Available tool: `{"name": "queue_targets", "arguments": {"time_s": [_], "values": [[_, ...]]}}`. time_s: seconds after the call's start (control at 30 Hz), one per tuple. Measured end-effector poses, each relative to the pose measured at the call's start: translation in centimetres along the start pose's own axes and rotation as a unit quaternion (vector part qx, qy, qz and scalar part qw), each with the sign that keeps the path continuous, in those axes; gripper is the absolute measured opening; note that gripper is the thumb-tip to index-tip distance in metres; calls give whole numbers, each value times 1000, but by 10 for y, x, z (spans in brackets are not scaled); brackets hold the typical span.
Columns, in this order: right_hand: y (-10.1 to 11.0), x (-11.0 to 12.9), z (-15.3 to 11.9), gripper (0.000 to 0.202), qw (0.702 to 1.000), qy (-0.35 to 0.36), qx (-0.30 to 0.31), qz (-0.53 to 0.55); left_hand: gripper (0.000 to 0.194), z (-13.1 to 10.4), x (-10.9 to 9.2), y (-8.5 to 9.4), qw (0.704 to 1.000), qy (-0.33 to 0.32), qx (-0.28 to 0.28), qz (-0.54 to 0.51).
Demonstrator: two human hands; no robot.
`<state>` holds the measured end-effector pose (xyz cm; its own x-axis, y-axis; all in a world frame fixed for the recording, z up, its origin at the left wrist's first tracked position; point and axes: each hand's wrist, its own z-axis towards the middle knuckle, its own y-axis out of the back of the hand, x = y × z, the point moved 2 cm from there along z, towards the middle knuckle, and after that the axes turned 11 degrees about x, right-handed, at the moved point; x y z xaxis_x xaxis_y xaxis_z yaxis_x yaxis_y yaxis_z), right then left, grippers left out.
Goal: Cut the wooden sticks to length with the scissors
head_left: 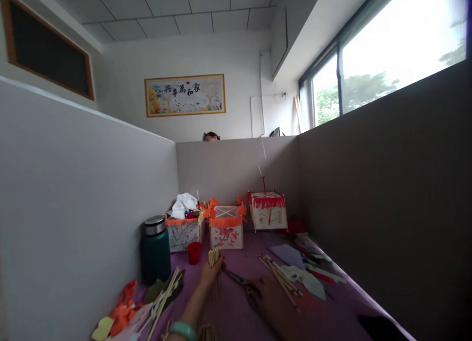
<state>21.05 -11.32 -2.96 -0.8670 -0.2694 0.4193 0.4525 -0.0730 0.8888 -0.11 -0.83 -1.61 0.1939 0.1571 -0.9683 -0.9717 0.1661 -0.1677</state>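
Observation:
My left hand (211,273) is closed round a small bundle of pale wooden sticks (214,256) that stands up above its fingers. To its right, my right hand (266,298) grips a pair of dark scissors (238,278), the blades pointing up and left toward the left hand. The scissor tips are close to the fingers of my left hand; whether they touch anything is too small to tell. Beyond the hands stands a paper lantern with orange trim (226,235). More wooden sticks (282,277) lie on the purple tabletop (236,311) to the right of the scissors.
A green bottle (156,252) and a red cup (193,253) stand at the left. Another lantern (270,217) hangs at the back right. Orange paper (123,306) and sticks (164,301) lie front left. Grey partitions (236,169) enclose the table; a person's head shows beyond.

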Motion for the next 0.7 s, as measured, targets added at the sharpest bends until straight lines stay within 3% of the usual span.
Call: {"name": "queue_targets", "arguments": {"time_s": [0.13,0.3,0.43,0.6,0.7], "values": [[1,1,0,35,1000,-9,4,-8,54,0,6,8,999,-15,26,38],[2,2,0,36,1000,-14,7,-8,43,-2,-4,14,992,-4,29,124],[0,1,1,37,1000,-19,14,-9,43,-10,-11,9,995,12,46,85],[1,4,-1,36,1000,-11,-2,-1,47,-17,-14,7,998,-35,34,43],[4,7,-3,36,1000,-15,1,-1,43,-17,-13,8,997,-25,44,52]]}}
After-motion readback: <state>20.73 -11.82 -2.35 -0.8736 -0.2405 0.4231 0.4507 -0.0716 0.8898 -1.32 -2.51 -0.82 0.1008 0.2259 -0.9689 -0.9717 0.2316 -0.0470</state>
